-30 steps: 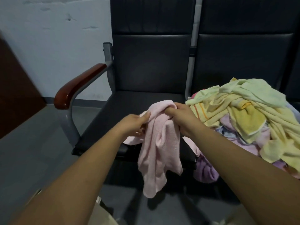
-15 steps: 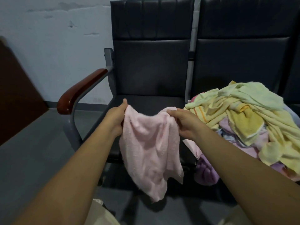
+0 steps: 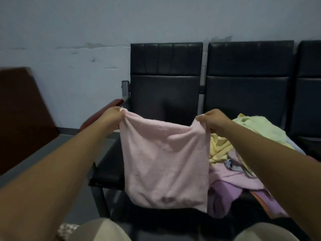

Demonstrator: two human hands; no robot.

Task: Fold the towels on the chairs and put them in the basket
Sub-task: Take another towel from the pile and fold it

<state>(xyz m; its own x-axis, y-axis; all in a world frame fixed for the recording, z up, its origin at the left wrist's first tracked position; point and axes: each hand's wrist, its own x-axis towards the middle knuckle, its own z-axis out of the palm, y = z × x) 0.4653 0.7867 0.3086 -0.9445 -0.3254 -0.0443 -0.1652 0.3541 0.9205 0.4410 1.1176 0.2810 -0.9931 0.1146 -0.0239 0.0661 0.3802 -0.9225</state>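
A pink towel (image 3: pixel 165 160) hangs spread flat in the air in front of the left black chair (image 3: pixel 165 94). My left hand (image 3: pixel 115 117) pinches its upper left corner. My right hand (image 3: pixel 212 121) pinches its upper right corner. A heap of towels (image 3: pixel 243 150) in yellow, green, pink and purple lies on the seat of the second chair (image 3: pixel 248 80), just right of the hanging towel. A woven, patterned edge (image 3: pixel 66 229) shows at the bottom left; I cannot tell whether it is the basket.
The left chair has a brown wooden armrest (image 3: pixel 97 115) beside my left hand. A dark brown panel (image 3: pixel 22 115) leans at the far left. A third black chair (image 3: pixel 311 87) is at the right edge. My knees (image 3: pixel 102 230) show at the bottom.
My hands moved apart and upward, stretching the bunched pink towel out flat between them. The view tilted up, showing more wall.
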